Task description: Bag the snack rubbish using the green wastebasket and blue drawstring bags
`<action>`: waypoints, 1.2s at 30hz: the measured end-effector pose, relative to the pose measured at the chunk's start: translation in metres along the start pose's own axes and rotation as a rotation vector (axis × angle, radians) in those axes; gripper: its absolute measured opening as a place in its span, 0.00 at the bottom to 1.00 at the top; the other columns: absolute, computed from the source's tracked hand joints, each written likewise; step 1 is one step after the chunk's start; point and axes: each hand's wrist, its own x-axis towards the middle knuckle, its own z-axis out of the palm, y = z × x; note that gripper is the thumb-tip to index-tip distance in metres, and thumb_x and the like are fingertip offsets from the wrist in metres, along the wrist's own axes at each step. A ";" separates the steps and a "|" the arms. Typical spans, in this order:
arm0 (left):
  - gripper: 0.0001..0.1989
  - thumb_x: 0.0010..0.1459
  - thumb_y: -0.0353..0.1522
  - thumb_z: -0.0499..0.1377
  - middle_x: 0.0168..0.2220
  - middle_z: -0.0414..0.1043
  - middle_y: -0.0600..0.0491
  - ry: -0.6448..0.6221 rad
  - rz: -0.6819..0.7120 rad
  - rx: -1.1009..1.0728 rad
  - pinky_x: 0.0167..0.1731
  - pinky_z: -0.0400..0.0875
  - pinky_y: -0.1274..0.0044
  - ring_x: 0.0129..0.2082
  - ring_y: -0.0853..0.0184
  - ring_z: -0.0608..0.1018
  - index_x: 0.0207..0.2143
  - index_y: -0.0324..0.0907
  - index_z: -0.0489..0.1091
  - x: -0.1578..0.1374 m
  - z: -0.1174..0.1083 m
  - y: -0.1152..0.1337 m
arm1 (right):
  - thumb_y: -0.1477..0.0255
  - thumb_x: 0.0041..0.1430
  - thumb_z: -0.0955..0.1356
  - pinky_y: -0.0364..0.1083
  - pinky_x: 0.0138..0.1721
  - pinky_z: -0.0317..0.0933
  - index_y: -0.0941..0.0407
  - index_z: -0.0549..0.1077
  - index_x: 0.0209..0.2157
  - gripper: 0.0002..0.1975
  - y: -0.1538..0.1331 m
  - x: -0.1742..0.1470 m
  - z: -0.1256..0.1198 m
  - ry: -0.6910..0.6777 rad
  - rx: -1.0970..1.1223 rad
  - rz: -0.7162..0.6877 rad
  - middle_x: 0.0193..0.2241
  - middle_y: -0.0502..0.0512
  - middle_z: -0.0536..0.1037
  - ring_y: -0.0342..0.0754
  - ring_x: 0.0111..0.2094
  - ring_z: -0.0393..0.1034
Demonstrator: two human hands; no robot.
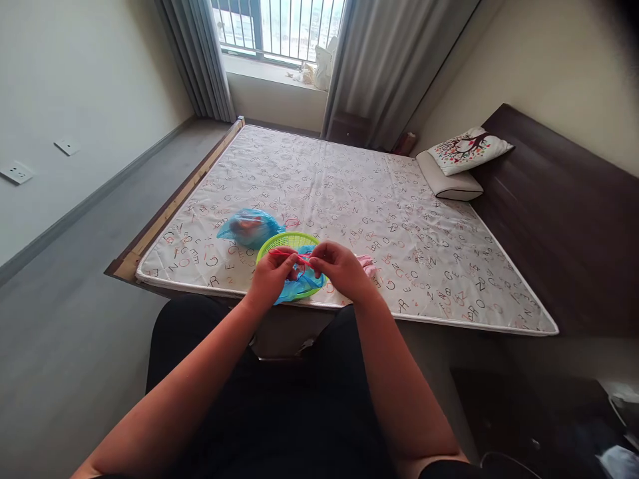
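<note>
My left hand (271, 276) and my right hand (342, 267) are close together over a green plastic basket (264, 249) at the mattress's near edge. Between their pinched fingers runs a thin red string (283, 252), looped at the left; both hands are closed on it. A blue plastic bag (298, 289) lies in the basket under my hands, partly covered by them. Left of and behind the basket sits another blue plastic bag (244, 229), with reddish contents showing through. Pink cloth (367, 265) shows just beyond my right hand.
The letter-printed mattress (399, 219) lies on a wooden bed frame (164, 203). A tree-print pillow (464, 150) rests on a beige cushion (446, 178) by the dark headboard (554, 199). A thin red loop (292, 223) lies behind the basket. Grey curtains (394, 60) flank the window.
</note>
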 end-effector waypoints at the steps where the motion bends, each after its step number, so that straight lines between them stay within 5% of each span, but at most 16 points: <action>1: 0.22 0.51 0.48 0.72 0.28 0.79 0.53 0.016 0.000 0.004 0.23 0.71 0.77 0.20 0.71 0.75 0.37 0.40 0.73 0.000 -0.001 0.000 | 0.60 0.58 0.75 0.45 0.35 0.70 0.53 0.74 0.35 0.13 0.006 -0.001 0.006 0.012 0.050 -0.001 0.30 0.49 0.78 0.45 0.31 0.74; 4: 0.22 0.52 0.48 0.71 0.28 0.77 0.53 0.030 0.001 0.047 0.22 0.71 0.77 0.21 0.69 0.77 0.36 0.40 0.72 0.000 -0.005 -0.001 | 0.61 0.57 0.76 0.48 0.40 0.72 0.53 0.78 0.39 0.12 0.023 -0.005 0.024 0.090 -0.018 -0.043 0.35 0.52 0.81 0.47 0.35 0.77; 8: 0.23 0.52 0.49 0.71 0.28 0.77 0.53 0.033 -0.001 0.121 0.22 0.70 0.78 0.23 0.69 0.77 0.36 0.40 0.73 0.000 -0.012 -0.003 | 0.67 0.62 0.75 0.51 0.48 0.71 0.51 0.82 0.41 0.06 0.036 -0.006 0.036 0.210 -0.392 -0.269 0.40 0.55 0.81 0.50 0.41 0.76; 14: 0.21 0.52 0.48 0.71 0.24 0.74 0.56 -0.089 -0.046 0.184 0.23 0.69 0.78 0.21 0.71 0.74 0.35 0.42 0.73 -0.005 -0.017 -0.014 | 0.74 0.62 0.71 0.55 0.55 0.67 0.52 0.75 0.36 0.02 0.047 0.001 0.039 0.301 -0.664 -0.370 0.44 0.59 0.77 0.55 0.50 0.71; 19: 0.11 0.59 0.42 0.68 0.36 0.81 0.50 -0.190 0.125 0.388 0.33 0.77 0.75 0.34 0.65 0.82 0.36 0.44 0.79 -0.012 -0.020 -0.013 | 0.77 0.57 0.69 0.51 0.49 0.69 0.54 0.71 0.52 0.20 0.055 0.006 0.040 0.153 -0.570 -0.259 0.49 0.59 0.78 0.52 0.44 0.75; 22: 0.09 0.62 0.40 0.67 0.47 0.81 0.46 -0.227 0.307 0.455 0.39 0.80 0.74 0.46 0.61 0.82 0.34 0.45 0.81 -0.015 -0.022 -0.010 | 0.76 0.59 0.68 0.49 0.44 0.68 0.53 0.74 0.53 0.19 0.054 0.005 0.041 0.130 -0.614 -0.155 0.43 0.56 0.82 0.52 0.41 0.76; 25: 0.08 0.64 0.39 0.66 0.48 0.80 0.46 -0.205 0.394 0.483 0.43 0.81 0.72 0.48 0.61 0.82 0.36 0.46 0.83 -0.018 -0.021 -0.009 | 0.75 0.60 0.67 0.47 0.41 0.67 0.52 0.77 0.51 0.18 0.051 0.003 0.044 0.140 -0.569 -0.074 0.36 0.52 0.83 0.50 0.36 0.76; 28: 0.07 0.65 0.38 0.66 0.46 0.82 0.46 -0.149 0.471 0.503 0.52 0.79 0.67 0.49 0.60 0.82 0.36 0.47 0.84 -0.020 -0.019 -0.011 | 0.75 0.58 0.67 0.47 0.45 0.68 0.52 0.79 0.50 0.19 0.048 0.003 0.046 0.173 -0.394 -0.079 0.43 0.52 0.85 0.49 0.42 0.77; 32: 0.07 0.64 0.38 0.66 0.49 0.81 0.47 -0.016 0.464 0.521 0.52 0.78 0.67 0.49 0.60 0.82 0.37 0.47 0.84 -0.021 -0.022 -0.016 | 0.72 0.56 0.69 0.47 0.42 0.71 0.52 0.79 0.53 0.22 0.045 0.002 0.041 0.204 -0.166 -0.037 0.54 0.54 0.82 0.48 0.40 0.77; 36: 0.08 0.62 0.39 0.66 0.42 0.83 0.49 0.108 0.304 0.492 0.48 0.78 0.69 0.44 0.61 0.83 0.36 0.45 0.82 -0.015 -0.032 -0.026 | 0.65 0.56 0.75 0.51 0.52 0.72 0.50 0.77 0.54 0.24 0.046 0.003 0.030 0.234 0.157 -0.031 0.57 0.57 0.81 0.52 0.54 0.77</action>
